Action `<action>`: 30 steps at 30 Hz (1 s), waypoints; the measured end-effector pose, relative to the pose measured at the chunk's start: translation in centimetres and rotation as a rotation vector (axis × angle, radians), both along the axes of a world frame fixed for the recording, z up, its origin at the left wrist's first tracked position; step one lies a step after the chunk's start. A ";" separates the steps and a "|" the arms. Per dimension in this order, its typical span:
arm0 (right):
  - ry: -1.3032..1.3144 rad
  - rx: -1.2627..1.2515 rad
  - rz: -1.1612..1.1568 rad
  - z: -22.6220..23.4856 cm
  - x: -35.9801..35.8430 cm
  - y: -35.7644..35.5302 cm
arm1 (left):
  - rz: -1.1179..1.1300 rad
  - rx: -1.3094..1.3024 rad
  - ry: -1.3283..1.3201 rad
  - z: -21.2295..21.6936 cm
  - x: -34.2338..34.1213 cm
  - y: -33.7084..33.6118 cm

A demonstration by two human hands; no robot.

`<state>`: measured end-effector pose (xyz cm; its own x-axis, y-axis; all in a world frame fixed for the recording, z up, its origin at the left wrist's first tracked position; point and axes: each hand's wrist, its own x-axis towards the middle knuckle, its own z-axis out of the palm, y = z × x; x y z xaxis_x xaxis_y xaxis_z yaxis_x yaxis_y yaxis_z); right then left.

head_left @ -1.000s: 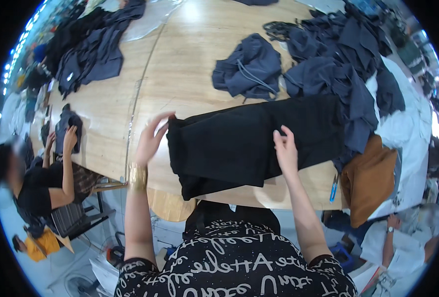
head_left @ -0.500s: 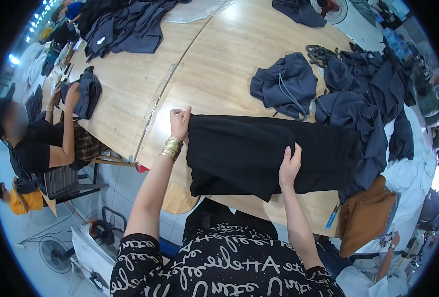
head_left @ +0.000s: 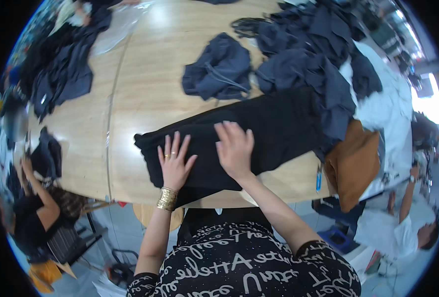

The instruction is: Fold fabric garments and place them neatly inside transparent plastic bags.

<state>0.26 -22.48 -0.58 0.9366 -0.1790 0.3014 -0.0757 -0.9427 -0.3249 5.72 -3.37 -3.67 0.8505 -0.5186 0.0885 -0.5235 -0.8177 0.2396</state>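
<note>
Both hands lay flat, fingers spread and gripping nothing, on a black garment (head_left: 259, 133) stretched across the near edge of the wooden tabletop (head_left: 145, 84). The left hand (head_left: 175, 166) pressed beside the right hand (head_left: 235, 148), while dark blue clothes (head_left: 303, 64) lay heaped just beyond.

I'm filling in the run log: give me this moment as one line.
left hand flat on black garment | right hand flat on it too | garment spread on wooden table | dark garment pile behind

Black garment (head_left: 259, 133) lies flat, folded, on table.
</note>
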 end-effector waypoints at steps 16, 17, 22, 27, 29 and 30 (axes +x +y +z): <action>0.224 0.218 -0.669 -1.4 -1.1 -27.3 | -0.141 0.083 -0.042 -1.4 -2.0 -13.3; 0.305 0.354 -0.637 -1.0 -1.1 -28.5 | -0.140 0.092 -0.030 -1.0 -2.0 -13.4; 0.453 0.594 -0.369 -2.2 -1.5 -31.7 | -0.139 0.116 -0.007 -1.1 -2.1 -13.4; 0.498 1.302 -0.013 0.6 -4.1 -30.9 | -0.158 0.124 -0.007 -1.0 -2.3 -12.2; 0.317 1.635 -0.017 1.9 -5.5 -29.1 | -0.155 0.131 0.004 -0.8 -2.5 -11.7; 0.203 1.661 0.038 2.2 -5.4 -27.8 | -0.188 0.129 -0.011 -0.8 -2.6 -11.7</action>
